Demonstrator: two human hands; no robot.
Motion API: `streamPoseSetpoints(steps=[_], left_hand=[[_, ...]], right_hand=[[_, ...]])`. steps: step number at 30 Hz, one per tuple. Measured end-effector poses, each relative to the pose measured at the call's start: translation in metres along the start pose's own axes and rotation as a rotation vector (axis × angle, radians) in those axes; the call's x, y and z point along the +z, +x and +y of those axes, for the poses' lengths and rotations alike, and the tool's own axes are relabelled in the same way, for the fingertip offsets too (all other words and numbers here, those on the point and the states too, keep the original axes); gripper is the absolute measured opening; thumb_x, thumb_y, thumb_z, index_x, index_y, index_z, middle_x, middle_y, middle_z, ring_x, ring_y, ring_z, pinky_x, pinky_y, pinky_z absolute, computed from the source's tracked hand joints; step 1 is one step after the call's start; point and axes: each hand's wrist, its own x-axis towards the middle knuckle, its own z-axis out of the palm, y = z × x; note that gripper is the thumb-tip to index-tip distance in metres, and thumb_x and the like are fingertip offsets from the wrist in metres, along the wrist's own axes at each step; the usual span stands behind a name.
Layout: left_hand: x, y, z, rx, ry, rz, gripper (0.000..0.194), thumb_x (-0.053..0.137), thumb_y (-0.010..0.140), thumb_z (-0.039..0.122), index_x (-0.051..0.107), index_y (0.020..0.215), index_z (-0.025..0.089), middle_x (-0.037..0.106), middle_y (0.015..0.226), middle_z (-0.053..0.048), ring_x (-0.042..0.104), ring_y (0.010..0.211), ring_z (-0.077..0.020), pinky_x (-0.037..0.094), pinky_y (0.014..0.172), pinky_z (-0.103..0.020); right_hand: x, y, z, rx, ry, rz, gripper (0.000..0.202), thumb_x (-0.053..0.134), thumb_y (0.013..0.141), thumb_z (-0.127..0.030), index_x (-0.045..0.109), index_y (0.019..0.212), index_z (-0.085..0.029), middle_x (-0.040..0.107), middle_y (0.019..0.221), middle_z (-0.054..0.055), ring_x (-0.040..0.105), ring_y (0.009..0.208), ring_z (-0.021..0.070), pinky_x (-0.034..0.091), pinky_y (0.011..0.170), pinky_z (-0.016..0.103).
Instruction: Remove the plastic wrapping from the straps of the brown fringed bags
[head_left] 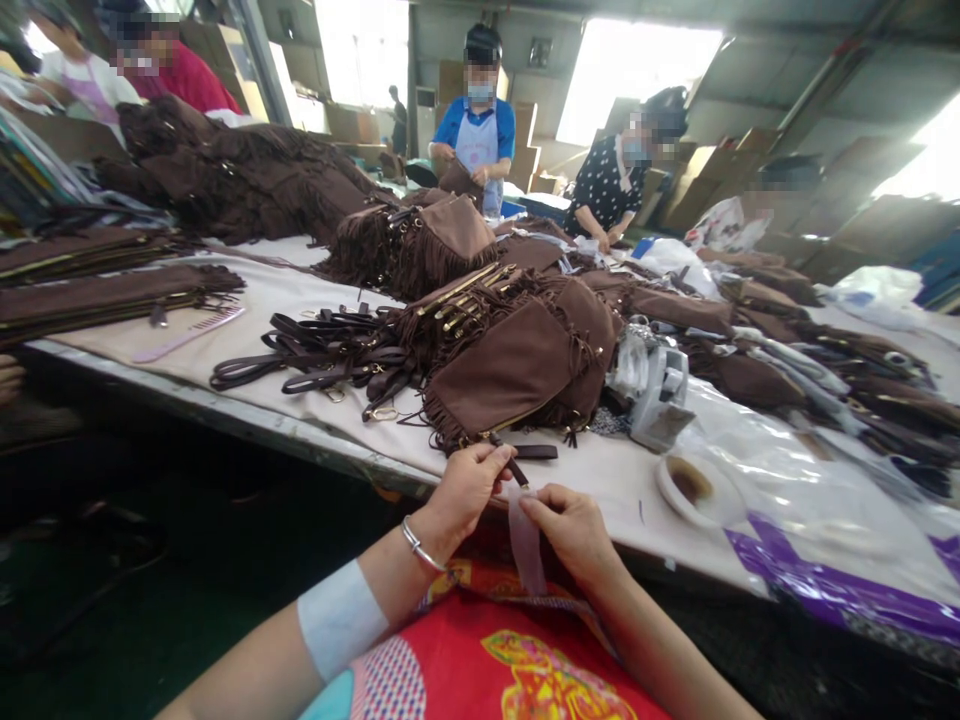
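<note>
At the table's front edge, my left hand point(463, 500) is closed on a short dark brown strap point(519, 472). Just right of it, my right hand point(576, 528) pinches a thin translucent strip point(527, 550) against the strap's lower end. The strip hangs down over the red patterned cloth on my lap. Right behind my hands lies a brown fringed bag point(502, 370) on a pile of similar bags. Another short strap point(536, 452) pokes out beneath it. A heap of dark wrist straps point(322, 350) with metal clips spreads to the left.
A tape dispenser point(660, 395) and a white bowl point(686, 490) with brown residue stand to the right. Clear plastic with purple tape point(840, 585) covers the right front. A pink comb point(191, 335) lies at left. Co-workers, one in a blue shirt point(480, 140), handle pieces behind the piles.
</note>
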Motion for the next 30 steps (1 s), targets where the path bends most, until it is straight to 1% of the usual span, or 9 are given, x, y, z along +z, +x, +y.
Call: streamPoseSetpoints(steps=[4,6,11,14,18,20,22,27,30], left_hand=[[-0.005,-0.001,-0.002,0.085,0.164,-0.008,0.038,0.067,0.076,0.05,0.065,0.064,0.014,0.058,0.058,-0.001,0.047,0.053,-0.011,0.034,0.051,-0.024],[-0.006,-0.001,-0.004,0.114,0.202,-0.027,0.04,0.065,0.078,0.051,0.062,0.059,0.015,0.056,0.056,0.0,0.047,0.053,-0.0111,0.034,0.052,-0.024],[-0.006,-0.005,-0.006,0.001,0.137,-0.17,0.03,0.067,0.078,0.043,0.066,0.067,0.014,0.063,0.063,-0.003,0.057,0.059,-0.0153,0.043,0.057,-0.026],[-0.009,-0.01,-0.003,-0.076,-0.012,-0.194,0.023,0.066,0.08,0.036,0.067,0.075,0.013,0.068,0.074,-0.007,0.063,0.066,-0.0185,0.05,0.064,-0.03],[-0.016,-0.015,-0.003,-0.229,-0.365,-0.102,0.016,0.066,0.081,0.027,0.063,0.088,0.012,0.07,0.09,-0.012,0.068,0.081,-0.0217,0.055,0.073,-0.035],[-0.018,-0.014,-0.004,-0.241,-0.504,-0.016,0.016,0.067,0.081,0.025,0.062,0.091,0.014,0.069,0.094,-0.011,0.068,0.083,-0.0208,0.055,0.073,-0.033],[-0.017,-0.012,-0.004,-0.214,-0.6,0.017,0.017,0.069,0.08,0.024,0.061,0.093,0.015,0.069,0.096,-0.009,0.068,0.085,-0.0192,0.055,0.072,-0.03],[-0.009,-0.005,0.002,-0.292,-0.787,0.134,0.02,0.068,0.082,0.033,0.061,0.091,0.017,0.068,0.087,-0.005,0.067,0.077,-0.0164,0.055,0.066,-0.027],[-0.007,-0.002,0.006,-0.311,-0.799,0.201,0.014,0.066,0.083,0.028,0.06,0.088,0.016,0.067,0.08,-0.005,0.065,0.07,-0.0147,0.053,0.062,-0.026]], right_hand=[[-0.002,0.002,0.001,0.014,0.047,-0.047,0.027,0.066,0.076,-0.043,0.076,0.073,-0.018,0.071,0.068,0.003,0.059,0.063,0.0189,0.043,0.06,0.028],[-0.003,0.004,0.0,-0.003,0.043,-0.042,0.027,0.066,0.076,-0.042,0.077,0.075,-0.018,0.072,0.069,0.003,0.059,0.065,0.0189,0.043,0.061,0.027],[0.004,0.017,-0.005,0.0,0.1,-0.057,0.035,0.063,0.077,-0.047,0.072,0.063,-0.016,0.067,0.058,0.002,0.055,0.055,0.0162,0.039,0.054,0.026],[0.007,0.022,-0.006,0.038,0.188,-0.071,0.037,0.065,0.075,-0.049,0.072,0.064,-0.014,0.067,0.057,0.003,0.054,0.051,0.0157,0.038,0.051,0.026],[0.009,0.024,-0.007,0.083,0.253,-0.09,0.038,0.067,0.074,-0.051,0.072,0.068,-0.014,0.069,0.059,0.005,0.056,0.051,0.0167,0.039,0.05,0.026],[0.009,0.025,-0.008,0.067,0.208,-0.08,0.037,0.066,0.074,-0.05,0.074,0.069,-0.014,0.07,0.061,0.005,0.057,0.052,0.0174,0.04,0.051,0.026],[0.009,0.028,-0.01,0.005,0.097,-0.054,0.036,0.064,0.077,-0.048,0.074,0.069,-0.015,0.071,0.062,0.005,0.059,0.056,0.0183,0.041,0.053,0.026],[0.01,0.036,-0.019,-0.193,-0.173,0.014,0.034,0.057,0.082,-0.044,0.076,0.073,-0.017,0.072,0.069,0.005,0.062,0.066,0.0195,0.043,0.062,0.027],[0.013,0.041,-0.024,-0.231,-0.218,0.04,0.036,0.055,0.083,-0.044,0.076,0.074,-0.017,0.072,0.071,0.006,0.063,0.068,0.0201,0.043,0.062,0.027]])
